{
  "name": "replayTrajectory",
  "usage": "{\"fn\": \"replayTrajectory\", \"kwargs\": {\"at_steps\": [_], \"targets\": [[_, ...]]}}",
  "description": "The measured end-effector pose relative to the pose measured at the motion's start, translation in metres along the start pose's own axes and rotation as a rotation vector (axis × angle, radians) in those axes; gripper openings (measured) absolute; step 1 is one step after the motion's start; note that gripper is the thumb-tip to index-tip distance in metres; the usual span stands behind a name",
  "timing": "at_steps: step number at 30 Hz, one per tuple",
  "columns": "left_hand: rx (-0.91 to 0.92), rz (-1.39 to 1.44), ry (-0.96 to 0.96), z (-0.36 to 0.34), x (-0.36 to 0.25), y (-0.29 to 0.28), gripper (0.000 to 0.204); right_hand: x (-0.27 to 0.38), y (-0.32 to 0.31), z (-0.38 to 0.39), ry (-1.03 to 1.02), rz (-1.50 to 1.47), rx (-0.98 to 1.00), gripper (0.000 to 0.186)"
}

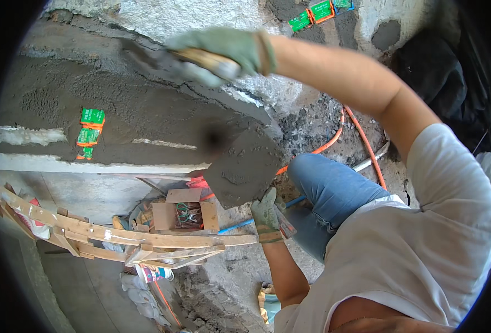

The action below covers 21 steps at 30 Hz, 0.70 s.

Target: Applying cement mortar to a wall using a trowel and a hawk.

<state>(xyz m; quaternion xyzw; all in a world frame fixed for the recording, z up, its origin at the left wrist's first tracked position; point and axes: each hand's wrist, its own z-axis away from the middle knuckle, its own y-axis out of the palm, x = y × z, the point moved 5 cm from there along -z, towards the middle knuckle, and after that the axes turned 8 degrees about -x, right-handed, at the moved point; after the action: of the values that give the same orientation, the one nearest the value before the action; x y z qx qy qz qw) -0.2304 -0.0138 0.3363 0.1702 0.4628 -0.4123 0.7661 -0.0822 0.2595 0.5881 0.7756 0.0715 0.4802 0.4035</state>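
My right hand (217, 53), in a grey-green work glove, is closed on the yellowish handle of a trowel (140, 54). Motion blurs the hand and the blade, which is at the wet grey mortar (140, 100) on the wall. My left hand (266, 216), also gloved, is closed on a plasterer's hawk (242, 172) at its near edge. Grey mortar covers the hawk's top, and its far edge is close to the wall; I cannot tell whether they touch. Part of a handle shows beside the left glove.
Green-covered electrical boxes (90, 133) sit in the mortar, with more (315, 15) at the top. A wooden ladder-like frame (117, 236) stands lower left, near an open cardboard box (184, 211). An orange hose (362, 139) runs past my knee. Dark rubble (312, 125) lies along the wall.
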Motion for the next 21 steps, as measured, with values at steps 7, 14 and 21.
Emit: {"fn": "replayTrajectory", "kwargs": {"at_steps": [7, 14, 21], "targets": [[-0.025, 0.030, -0.091, -0.012, 0.020, -0.021, 0.013, -0.103, -0.115, 0.028, -0.097, 0.332, -0.373, 0.042], [-0.080, -0.050, 0.081, -0.041, 0.053, -0.047, 0.018, -0.132, -0.066, 0.030, 0.022, 0.201, -0.431, 0.048], [-0.047, -0.035, -0.032, -0.005, 0.008, -0.013, 0.018, -0.073, -0.004, 0.012, 0.034, 0.169, -0.508, 0.041]]}}
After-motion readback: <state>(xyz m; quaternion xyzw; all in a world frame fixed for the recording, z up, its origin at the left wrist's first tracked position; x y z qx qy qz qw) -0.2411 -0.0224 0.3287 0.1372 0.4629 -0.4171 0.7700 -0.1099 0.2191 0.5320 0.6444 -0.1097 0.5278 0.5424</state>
